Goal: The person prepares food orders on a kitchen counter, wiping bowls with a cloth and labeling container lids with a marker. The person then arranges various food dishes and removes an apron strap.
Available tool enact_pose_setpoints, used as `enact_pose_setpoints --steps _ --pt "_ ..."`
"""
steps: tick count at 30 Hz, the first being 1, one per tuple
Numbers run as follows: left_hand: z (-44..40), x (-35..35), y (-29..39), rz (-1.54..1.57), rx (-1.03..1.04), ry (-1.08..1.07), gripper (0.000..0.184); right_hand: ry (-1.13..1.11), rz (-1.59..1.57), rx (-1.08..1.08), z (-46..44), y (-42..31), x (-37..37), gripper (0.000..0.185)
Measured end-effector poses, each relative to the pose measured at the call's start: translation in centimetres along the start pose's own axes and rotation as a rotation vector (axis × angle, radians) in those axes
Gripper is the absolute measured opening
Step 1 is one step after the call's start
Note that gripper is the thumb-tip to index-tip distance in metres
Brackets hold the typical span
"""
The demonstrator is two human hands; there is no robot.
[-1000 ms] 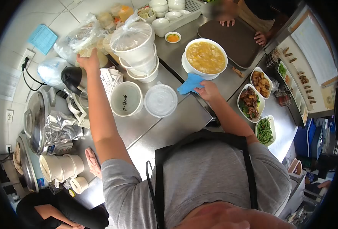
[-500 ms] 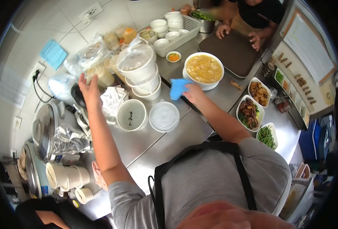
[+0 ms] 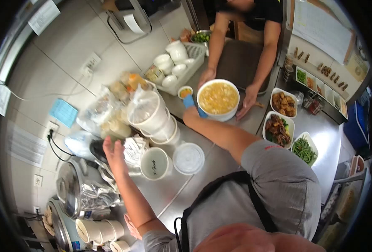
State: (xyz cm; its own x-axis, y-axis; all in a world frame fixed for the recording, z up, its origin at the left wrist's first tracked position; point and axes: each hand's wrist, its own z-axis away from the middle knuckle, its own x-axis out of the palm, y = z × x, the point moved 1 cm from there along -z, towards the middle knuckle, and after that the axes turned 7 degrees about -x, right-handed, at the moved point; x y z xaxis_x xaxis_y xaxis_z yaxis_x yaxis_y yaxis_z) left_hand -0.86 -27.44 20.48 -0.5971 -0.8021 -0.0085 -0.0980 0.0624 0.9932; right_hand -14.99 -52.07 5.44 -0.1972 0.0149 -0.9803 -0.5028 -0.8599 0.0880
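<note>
My right hand [image 3: 190, 114] is closed on a blue cloth [image 3: 189, 102], beside the left rim of a white bowl of yellow soup [image 3: 218, 98]. A small cup with orange contents [image 3: 185, 92] stands just behind the cloth. A co-worker across the counter has one hand [image 3: 207, 76] at the bowl's far left and the other [image 3: 248, 101] at its right side. My left hand [image 3: 115, 154] is raised with its fingers apart and holds nothing. It is near white folded papers [image 3: 135, 150] and a white tub with writing [image 3: 155, 164].
Stacked white tubs [image 3: 146, 110] and a clear lid [image 3: 188, 158] stand on the steel counter. Behind is a basket of white crockery [image 3: 186, 69]. Dishes of meat [image 3: 279, 129] and green beans [image 3: 304, 149] are at right. Another person's hand [image 3: 132, 227] shows at lower left.
The co-worker's hands have come from the brown tray to the bowl. My right hand and the cloth have moved left, against the bowl's side. The view has shifted; my left hand stays raised.
</note>
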Motion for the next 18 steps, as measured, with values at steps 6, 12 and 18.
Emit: enact_pose_setpoints --steps 6,12,18 --pt "-0.8 3.3 4.0 -0.053 0.104 -0.049 0.039 0.285 -0.257 -0.001 4.3 0.5 6.8 0.025" --pt "-7.1 9.7 13.1 -0.137 0.254 -0.201 0.036 0.12 -0.528 0.138 15.4 4.7 10.1 0.023" --pt "-14.6 19.4 22.0 -0.261 0.388 -0.256 0.041 -0.315 -0.395 -0.008 23.1 6.6 5.5 0.031"
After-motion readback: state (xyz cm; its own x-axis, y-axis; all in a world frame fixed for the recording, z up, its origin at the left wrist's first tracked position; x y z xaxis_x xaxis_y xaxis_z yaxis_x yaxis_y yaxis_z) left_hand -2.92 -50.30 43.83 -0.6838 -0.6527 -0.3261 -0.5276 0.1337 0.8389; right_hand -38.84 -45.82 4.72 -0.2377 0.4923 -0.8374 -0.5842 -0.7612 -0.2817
